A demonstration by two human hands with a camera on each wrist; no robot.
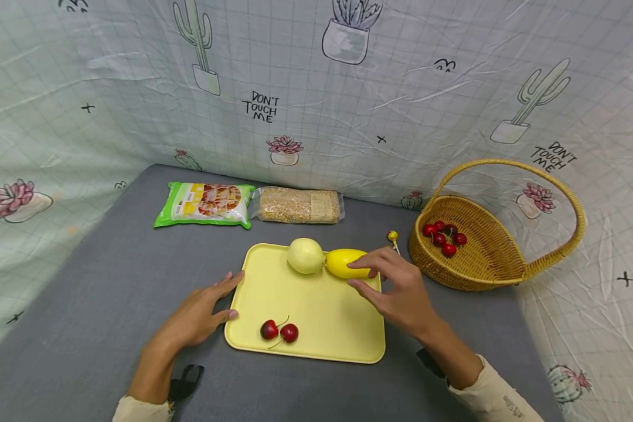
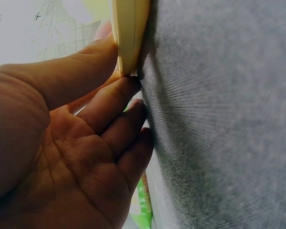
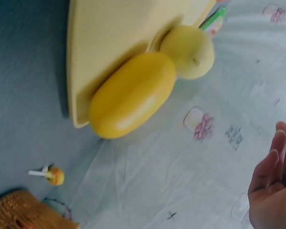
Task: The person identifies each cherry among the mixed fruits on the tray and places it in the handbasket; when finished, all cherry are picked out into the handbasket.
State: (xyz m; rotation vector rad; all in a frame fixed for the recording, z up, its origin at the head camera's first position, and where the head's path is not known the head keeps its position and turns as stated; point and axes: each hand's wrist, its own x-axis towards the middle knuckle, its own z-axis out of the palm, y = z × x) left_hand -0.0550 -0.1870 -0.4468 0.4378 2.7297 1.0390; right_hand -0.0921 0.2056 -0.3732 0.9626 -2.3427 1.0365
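A pale yellow tray point(image 1: 316, 305) lies on the grey table. My left hand point(image 1: 195, 316) touches its left edge with thumb and fingertips; in the left wrist view the thumb point(image 2: 81, 71) lies against the tray rim point(image 2: 128, 38). My right hand point(image 1: 398, 290) hovers at the tray's right side, fingers apart and loosely bent, holding nothing. Near it, a yellow oblong fruit point(image 1: 343, 262) lies along the far rim, also seen in the right wrist view point(image 3: 133, 95). Left of that sits a pale green-yellow round fruit point(image 1: 305, 256). Two cherries point(image 1: 289, 333) lie near the tray's front edge.
At the right stands a wicker basket point(image 1: 490, 258) with a tall handle and several cherries point(image 1: 448, 249) inside. Between basket and tray lies a small lollipop point(image 1: 392, 236). Behind the tray are a green-edged food bag point(image 1: 206, 204) and a clear grain pack point(image 1: 298, 205). Printed cloth hangs behind.
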